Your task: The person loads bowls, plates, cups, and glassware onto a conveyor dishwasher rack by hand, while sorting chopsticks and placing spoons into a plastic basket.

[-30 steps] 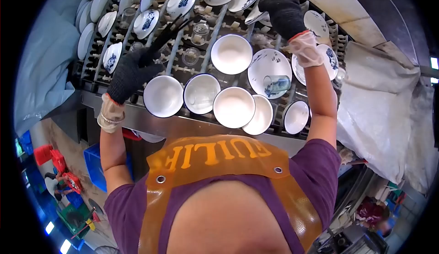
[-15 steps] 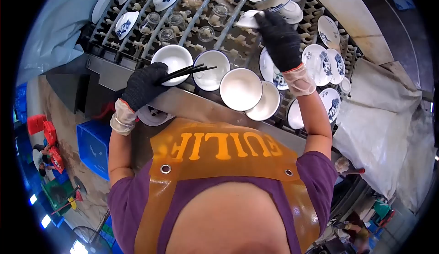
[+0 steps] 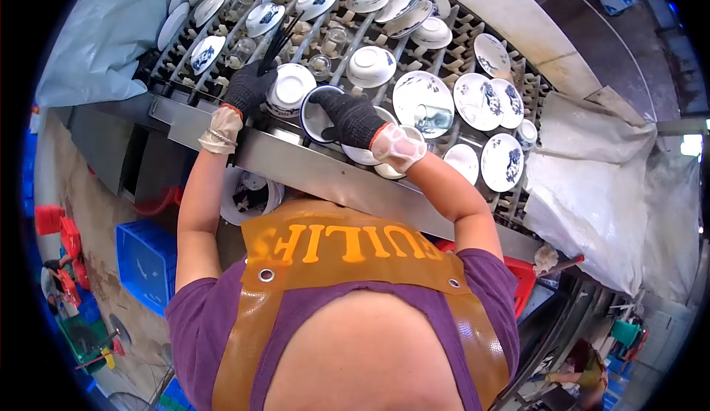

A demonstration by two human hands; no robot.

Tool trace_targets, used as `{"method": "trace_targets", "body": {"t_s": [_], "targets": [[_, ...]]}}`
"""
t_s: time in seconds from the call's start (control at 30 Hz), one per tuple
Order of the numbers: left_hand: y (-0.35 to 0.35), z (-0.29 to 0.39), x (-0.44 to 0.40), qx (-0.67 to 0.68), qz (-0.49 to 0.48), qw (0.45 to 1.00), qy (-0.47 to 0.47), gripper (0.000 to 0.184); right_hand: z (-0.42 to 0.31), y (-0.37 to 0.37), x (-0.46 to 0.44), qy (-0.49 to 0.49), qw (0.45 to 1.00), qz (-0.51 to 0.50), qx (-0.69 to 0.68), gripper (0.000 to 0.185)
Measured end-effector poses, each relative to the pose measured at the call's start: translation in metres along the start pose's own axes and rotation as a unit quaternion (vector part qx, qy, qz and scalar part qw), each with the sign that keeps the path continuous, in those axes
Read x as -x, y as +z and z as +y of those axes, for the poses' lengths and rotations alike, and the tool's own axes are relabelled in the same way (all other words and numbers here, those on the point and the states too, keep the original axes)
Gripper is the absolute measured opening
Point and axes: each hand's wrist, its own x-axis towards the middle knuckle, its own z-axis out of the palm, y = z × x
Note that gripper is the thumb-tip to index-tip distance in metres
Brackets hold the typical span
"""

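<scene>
Black chopsticks [image 3: 278,43] point up and away from my gloved left hand [image 3: 250,89], which is closed on them. Beside that hand a white bowl [image 3: 293,84] rests upside down at the rack's near edge; I cannot tell whether the fingers touch it. My gloved right hand [image 3: 350,118] grips the rim of a dark-rimmed white bowl [image 3: 315,121], its thumb and fingers partly hidden. More white bowls lie under and behind the right wrist, largely covered. Another upturned bowl [image 3: 371,66] sits farther in on the rack.
The pegged conveyor rack [image 3: 473,41] carries several blue-patterned plates [image 3: 478,101], bowls and glasses [image 3: 336,39]. A clear glass [image 3: 433,119] lies on a plate. A metal ledge [image 3: 325,172] borders the rack. Below it stands a white bucket [image 3: 251,195]; a blue crate [image 3: 148,263] is at left.
My right hand has come left and nearer, from a bowl deep on the rack to the dark-rimmed bowl. The bowl by my left hand is now upside down. The chopsticks have swung to point away.
</scene>
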Motion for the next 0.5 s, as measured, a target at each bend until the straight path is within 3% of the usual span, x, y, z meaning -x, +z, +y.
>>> {"method": "trace_targets", "body": {"t_s": [0.03,0.1,0.13,0.17,0.2,0.23,0.27,0.3,0.33,0.37,0.4,0.43,0.5], "targets": [[-0.003,0.009,0.007,-0.065,-0.002,0.998,-0.014,0.035,-0.003,-0.007,0.004,0.005,1.000,0.000,-0.001,0.065],[-0.005,0.001,0.017,-0.028,0.017,0.999,0.035,0.034,-0.004,-0.027,0.012,0.049,0.993,0.000,-0.105,0.069],[-0.012,0.021,0.032,-0.040,-0.005,0.999,0.030,0.033,0.013,-0.024,0.012,0.063,0.992,0.082,-0.077,0.071],[-0.016,0.032,0.043,-0.048,-0.026,0.998,0.024,0.032,0.023,-0.045,0.010,0.113,0.988,0.103,0.021,0.074],[-0.012,0.022,0.048,0.004,-0.048,0.995,0.083,0.032,0.039,-0.066,0.013,0.156,0.974,0.162,-0.012,0.076],[-0.017,0.053,0.064,-0.011,-0.111,0.984,0.142,0.035,0.058,-0.085,0.016,0.158,0.958,0.226,0.079,0.082],[-0.010,0.049,0.065,0.008,-0.150,0.965,0.216,0.037,0.065,-0.115,0.013,0.283,0.942,0.134,0.118,0.080],[-0.003,0.044,0.065,0.027,-0.185,0.938,0.291,0.038,0.099,-0.130,0.005,0.313,0.941,0.045,0.120,0.074],[0.000,0.046,0.073,-0.044,-0.201,0.938,0.280,0.040,0.084,-0.151,0.008,0.325,0.935,-0.019,0.140,0.064],[0.005,0.045,0.071,-0.165,-0.200,0.905,0.338,0.034,0.128,-0.141,-0.002,0.307,0.930,-0.060,0.193,0.059],[0.012,0.049,0.076,-0.213,-0.200,0.909,0.298,0.032,0.172,-0.124,-0.009,0.287,0.928,-0.062,0.228,0.056],[0.018,0.049,0.080,-0.259,-0.198,0.910,0.255,0.030,0.172,-0.121,-0.013,0.265,0.925,-0.065,0.263,0.054],[0.026,0.030,0.074,-0.267,-0.174,0.906,0.278,0.028,0.163,-0.123,0.002,0.362,0.926,0.003,0.101,0.050]]}}
